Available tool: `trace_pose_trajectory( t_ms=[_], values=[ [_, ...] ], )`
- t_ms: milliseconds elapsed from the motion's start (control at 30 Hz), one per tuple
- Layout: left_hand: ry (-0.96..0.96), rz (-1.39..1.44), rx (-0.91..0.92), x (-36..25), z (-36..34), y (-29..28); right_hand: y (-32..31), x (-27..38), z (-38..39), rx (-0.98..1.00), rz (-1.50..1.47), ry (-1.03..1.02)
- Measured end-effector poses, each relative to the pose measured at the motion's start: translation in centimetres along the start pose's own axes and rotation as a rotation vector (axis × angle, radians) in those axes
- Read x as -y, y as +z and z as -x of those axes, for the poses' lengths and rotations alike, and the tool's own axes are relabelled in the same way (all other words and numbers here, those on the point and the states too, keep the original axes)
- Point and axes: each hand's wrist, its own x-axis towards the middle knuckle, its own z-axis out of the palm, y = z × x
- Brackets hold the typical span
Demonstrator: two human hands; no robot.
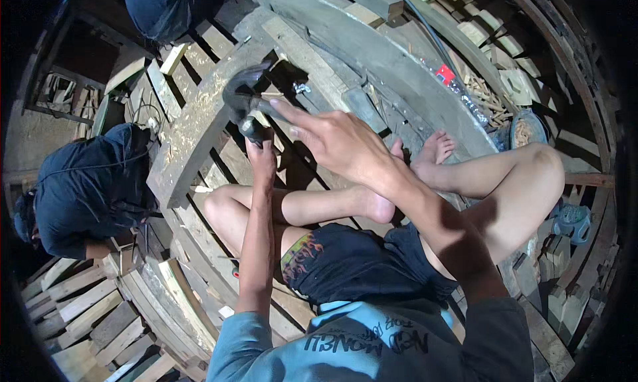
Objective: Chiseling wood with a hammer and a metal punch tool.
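1. Right hand (347,143): fingers curled about the handle of a dark metal-headed claw hammer (238,96), index finger stretched along it toward the head. Grip closed on the hammer.
2. Hammer position: in front of the seated person, left of the scene's middle, head to the left. Claw points to the far side; round striking face is at the near side, just by the left hand (263,157).
3. Left hand: raised below the hammer face, fingers bent and partly hidden. Opening and contents of this grip: cannot tell.
4. Beyond and left of the hammer: thick curved grey-brown timber (189,133), pale shavings scattered on its upper surface.
5. Far side, running to the right: long curved grey wooden beam (392,56). Pale wood offcuts (488,103) lie beyond it, near red-and-clear plastic packaging (445,74).
6. Left: co-worker in dark clothing (93,189), bent over. Second person in dark clothing (159,10), far left, partly cut off.
7. Near left: rows of rough wooden slats (90,309).
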Motion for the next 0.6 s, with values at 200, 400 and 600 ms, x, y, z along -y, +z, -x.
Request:
trace_pose_trajectory(
  t_ms=[200, 400, 600],
  values=[
    [-0.024, -0.124, -0.025, -1.1, 0.0, 0.7, 0.4, -0.1, 0.2, -0.163, -0.107, -0.107],
    [0.031, -0.13, 0.032, -0.9, -0.8, 0.8, 0.9, 0.4, 0.2, -0.31, -0.176, -0.202],
    [0.095, -0.178, 0.012, 0.8, -1.1, 0.3, -0.1, 0.8, 0.2, -0.181, -0.106, -0.151]
  ],
)
